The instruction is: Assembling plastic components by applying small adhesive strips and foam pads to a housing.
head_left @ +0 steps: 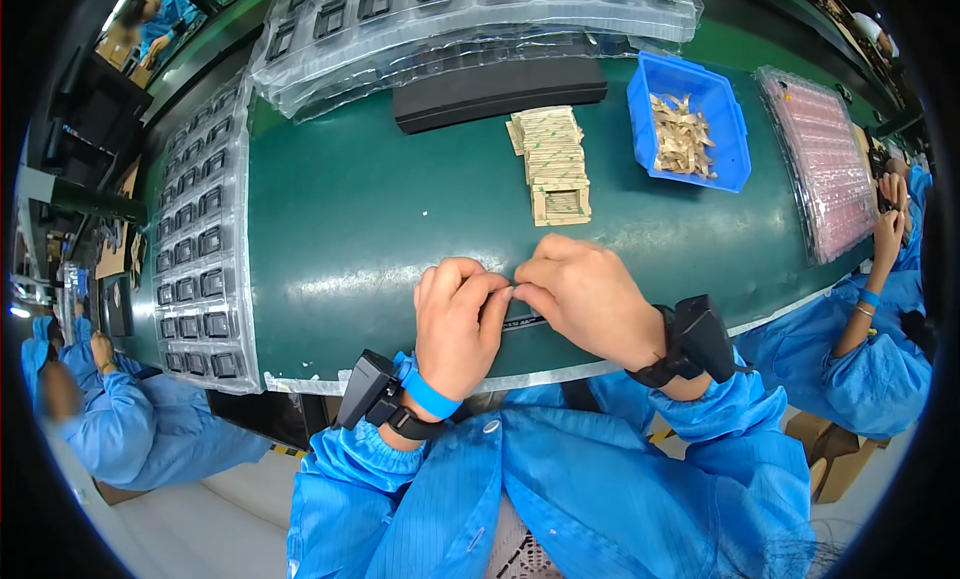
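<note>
Over the near edge of the green table, my left hand (456,324) and my right hand (590,297) meet with thumbs and forefingers pinched together. Whatever lies between the fingertips is too small to make out. Just below the fingertips a thin dark strip (524,323) shows, partly covered by the hands. Beyond my right hand lies a fanned stack of tan rectangular frames (561,204) with green marks. Farther right stands a blue plastic bin (742,164) holding a heap of small tan, shiny strips (682,137).
A long black block (500,91) lies at the back before stacked clear trays (420,64). Another clear tray of black square parts (205,244) lines the left side. Pink sheets in a clear tray (825,169) lie right. Co-workers in blue (135,424) sit on both sides.
</note>
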Tool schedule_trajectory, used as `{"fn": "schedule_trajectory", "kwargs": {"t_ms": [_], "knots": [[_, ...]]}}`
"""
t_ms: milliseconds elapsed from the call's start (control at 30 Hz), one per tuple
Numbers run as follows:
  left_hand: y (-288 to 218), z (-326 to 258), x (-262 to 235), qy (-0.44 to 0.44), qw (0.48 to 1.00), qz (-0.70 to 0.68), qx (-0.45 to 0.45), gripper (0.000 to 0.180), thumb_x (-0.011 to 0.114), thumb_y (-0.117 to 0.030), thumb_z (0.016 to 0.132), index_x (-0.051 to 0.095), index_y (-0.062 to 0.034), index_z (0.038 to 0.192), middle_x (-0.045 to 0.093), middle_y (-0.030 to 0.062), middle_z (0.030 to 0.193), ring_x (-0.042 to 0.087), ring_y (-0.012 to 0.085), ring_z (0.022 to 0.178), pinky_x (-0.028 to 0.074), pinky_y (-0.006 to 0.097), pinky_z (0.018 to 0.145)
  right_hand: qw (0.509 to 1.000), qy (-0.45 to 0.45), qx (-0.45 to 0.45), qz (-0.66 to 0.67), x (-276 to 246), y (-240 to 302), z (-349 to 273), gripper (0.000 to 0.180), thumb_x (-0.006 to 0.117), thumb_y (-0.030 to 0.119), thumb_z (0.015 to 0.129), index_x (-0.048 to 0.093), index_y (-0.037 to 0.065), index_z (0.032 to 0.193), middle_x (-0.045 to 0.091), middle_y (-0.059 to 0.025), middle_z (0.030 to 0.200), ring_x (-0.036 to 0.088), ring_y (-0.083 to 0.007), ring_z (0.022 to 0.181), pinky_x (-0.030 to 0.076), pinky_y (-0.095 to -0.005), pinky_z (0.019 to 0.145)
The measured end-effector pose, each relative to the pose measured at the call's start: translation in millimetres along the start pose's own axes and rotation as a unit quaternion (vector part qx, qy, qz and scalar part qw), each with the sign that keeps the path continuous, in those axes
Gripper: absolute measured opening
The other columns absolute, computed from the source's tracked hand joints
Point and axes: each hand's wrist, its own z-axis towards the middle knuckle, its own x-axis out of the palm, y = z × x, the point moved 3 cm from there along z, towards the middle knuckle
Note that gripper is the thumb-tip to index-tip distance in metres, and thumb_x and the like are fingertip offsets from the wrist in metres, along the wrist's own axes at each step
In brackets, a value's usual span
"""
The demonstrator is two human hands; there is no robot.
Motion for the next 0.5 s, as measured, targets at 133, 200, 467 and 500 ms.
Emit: {"fn": "schedule_trajectory", "kwargs": {"t_ms": [133,200,467,500], "knots": [[1.5,0.4,-1.1,0.006,1.000,0.006,0.020,0.010,0.068,-0.002,0.081,0.067,-0.0037,0.091,0.056,0.0099,0.093,0.055,0.0274,0.086,0.044,0.036,0.077,0.999,0.021,-0.028,-0.041,7.8,1.4,-0.1,0.012,0.066,0.011,0.082,0.063,0.000,0.081,0.059,-0.0144,0.082,0.063,-0.0351,0.074,0.052,-0.0433,0.066],[5.9,0.3,-2.2,-0.024,1.000,-0.016,0.004,0.012,0.068,-0.003,0.082,0.066,-0.0033,0.093,0.056,0.0100,0.093,0.055,0.0267,0.083,0.044,0.035,0.073,0.998,0.032,-0.014,-0.050,7.0,3.5,-0.3,0.011,0.065,0.010,0.083,0.062,-0.001,0.081,0.059,-0.0146,0.081,0.063,-0.0355,0.074,0.052,-0.0436,0.065],[-7.6,-12.4,-10.9,-0.013,0.998,0.058,-0.030,0.013,0.071,-0.009,0.081,0.060,-0.0036,0.086,0.057,0.0090,0.085,0.055,0.0273,0.077,0.043,0.038,0.071,0.974,0.012,0.202,0.102,8.9,4.2,-16.3,0.015,0.063,0.015,0.084,0.061,0.001,0.079,0.064,-0.0182,0.073,0.063,-0.0378,0.068,0.050,-0.0474,0.061],[-7.2,-12.9,-8.9,-0.010,0.998,0.051,-0.037,0.012,0.071,-0.009,0.080,0.061,-0.0041,0.085,0.057,0.0079,0.081,0.056,0.0284,0.078,0.042,0.040,0.075,0.974,0.015,0.200,0.102,6.3,6.7,-16.2,0.015,0.063,0.015,0.084,0.061,0.001,0.079,0.064,-0.0182,0.073,0.063,-0.0378,0.068,0.050,-0.0474,0.061]]}}
